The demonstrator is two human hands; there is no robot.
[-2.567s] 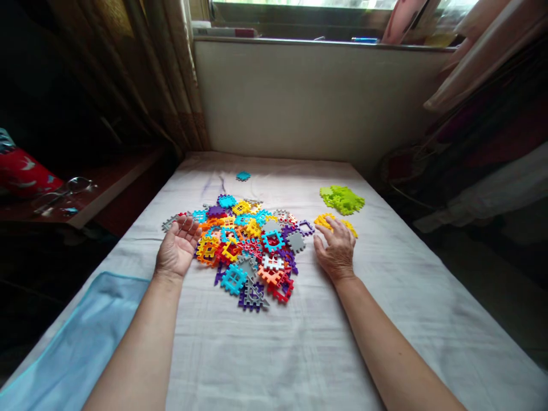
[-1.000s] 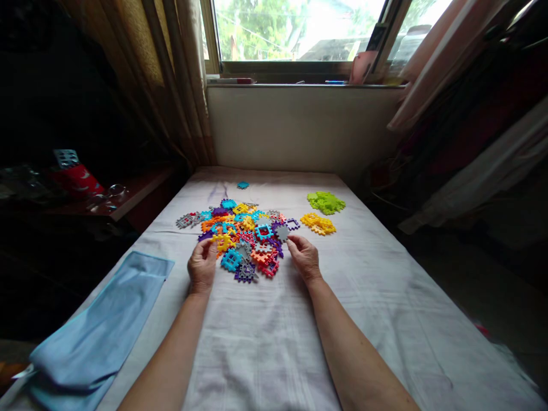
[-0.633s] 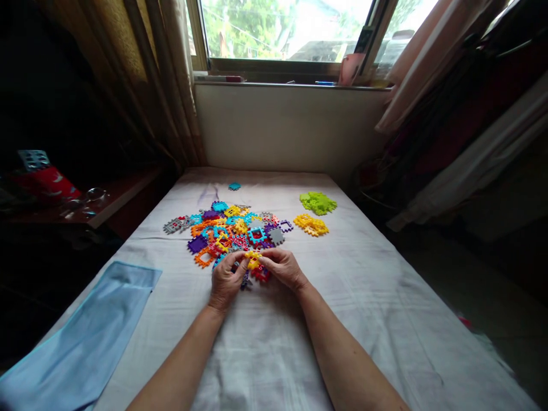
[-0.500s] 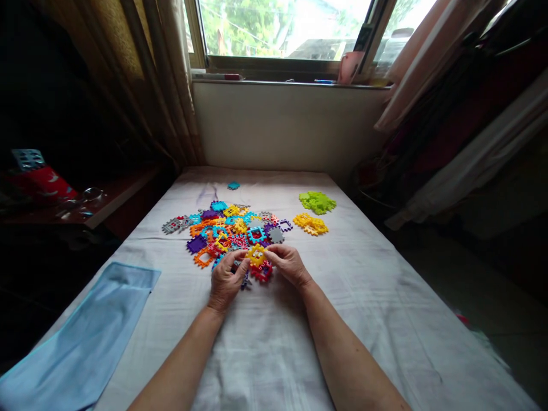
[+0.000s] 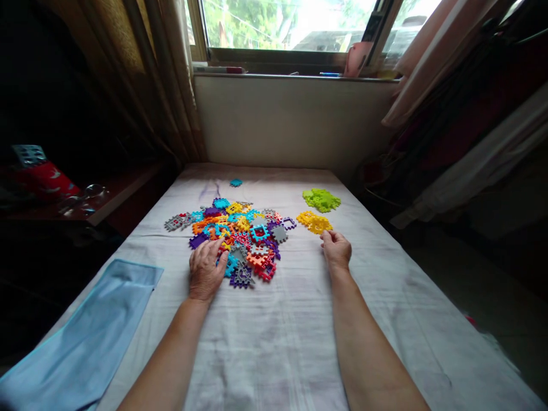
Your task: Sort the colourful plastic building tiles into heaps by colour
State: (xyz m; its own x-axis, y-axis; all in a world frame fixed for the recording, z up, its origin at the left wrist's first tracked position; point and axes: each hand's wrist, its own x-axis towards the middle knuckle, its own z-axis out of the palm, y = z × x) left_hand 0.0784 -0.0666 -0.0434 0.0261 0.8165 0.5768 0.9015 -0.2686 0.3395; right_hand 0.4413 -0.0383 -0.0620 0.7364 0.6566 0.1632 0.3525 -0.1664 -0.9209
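Observation:
A heap of plastic interlocking pieces in many colours [image 5: 240, 242] lies on the sheet-covered surface. My left hand [image 5: 206, 269] rests on the heap's left front edge, fingers apart, holding nothing. Right of the heap, my right hand [image 5: 337, 249] is at the near right edge of a small yellow pile [image 5: 314, 221]; its fingers are pressed together, and what they hold, if anything, is hidden. Behind the yellow pile is a light green pile [image 5: 321, 200]. One blue piece [image 5: 236, 182] lies alone toward the far edge.
A light blue cloth [image 5: 94, 325] lies at the left of the surface [image 5: 274, 342]. Beyond the far edge stands a wall below a window sill with a pink cup [image 5: 357, 59]. On a dark side table at the left are glasses [image 5: 88, 198] and a red item [image 5: 47, 185].
Both hands have parted. My right hand moved right to the yellow pile, and my left hand moved left onto the heap. The yellow piece is no longer between them.

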